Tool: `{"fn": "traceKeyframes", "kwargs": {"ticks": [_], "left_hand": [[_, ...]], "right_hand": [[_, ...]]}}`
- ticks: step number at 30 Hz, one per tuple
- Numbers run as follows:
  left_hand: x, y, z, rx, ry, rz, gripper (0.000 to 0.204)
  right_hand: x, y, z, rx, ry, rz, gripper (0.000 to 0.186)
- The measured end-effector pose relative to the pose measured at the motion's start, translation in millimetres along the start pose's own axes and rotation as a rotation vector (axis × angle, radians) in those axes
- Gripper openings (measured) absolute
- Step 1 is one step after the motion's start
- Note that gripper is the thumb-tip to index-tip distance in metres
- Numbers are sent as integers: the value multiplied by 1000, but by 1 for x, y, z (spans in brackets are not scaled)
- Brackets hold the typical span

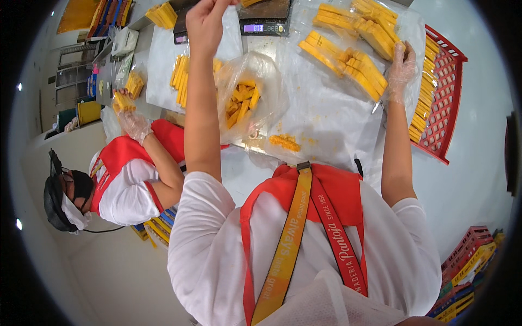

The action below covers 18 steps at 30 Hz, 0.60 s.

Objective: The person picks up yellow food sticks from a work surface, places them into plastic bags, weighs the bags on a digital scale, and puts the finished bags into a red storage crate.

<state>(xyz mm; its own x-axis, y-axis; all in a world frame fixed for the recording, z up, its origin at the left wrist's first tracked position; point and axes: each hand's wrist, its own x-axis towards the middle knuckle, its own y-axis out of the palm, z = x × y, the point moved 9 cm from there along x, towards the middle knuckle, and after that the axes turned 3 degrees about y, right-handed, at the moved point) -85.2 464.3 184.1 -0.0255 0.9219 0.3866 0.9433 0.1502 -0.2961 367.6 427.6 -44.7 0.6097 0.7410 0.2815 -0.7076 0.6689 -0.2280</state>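
My left hand [205, 24] reaches up to the top edge, beside a dark digital scale [265, 27]. Its fingers are pinched together; whatever is between them is cut off by the frame. Yellow sticks [249, 2], like cut bread, lie on the scale. My right hand [402, 68], in a clear glove, grips the near right end of a row of yellow sticks [375, 37]. Another row of sticks [365, 73] in clear film lies just below it. Beside my right wrist shows the tip of a thin metal tool [376, 106].
An open clear bag [253, 81] holds broken stick pieces. Crumbs and scraps [284, 142] lie on the table near me. A red lattice crate [447, 98] with packed sticks stands at the right. At left, a co-worker's gloved hand [134, 120] holds a pack of sticks.
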Motion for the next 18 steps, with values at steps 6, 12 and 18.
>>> {"fn": "traceKeyframes", "kwargs": {"ticks": [6, 12, 18], "left_hand": [[-163, -7, -29, -157, -231, 165, 23], [-343, 11, -24, -816, -663, 334, 37], [-499, 22, 12, -772, -1032, 204, 42]], "right_hand": [[-1, 5, 11, -66, 10, 26, 53], [5, 5, 4, -98, -11, 19, 57], [5, 10, 3, -125, -89, 20, 59]]}}
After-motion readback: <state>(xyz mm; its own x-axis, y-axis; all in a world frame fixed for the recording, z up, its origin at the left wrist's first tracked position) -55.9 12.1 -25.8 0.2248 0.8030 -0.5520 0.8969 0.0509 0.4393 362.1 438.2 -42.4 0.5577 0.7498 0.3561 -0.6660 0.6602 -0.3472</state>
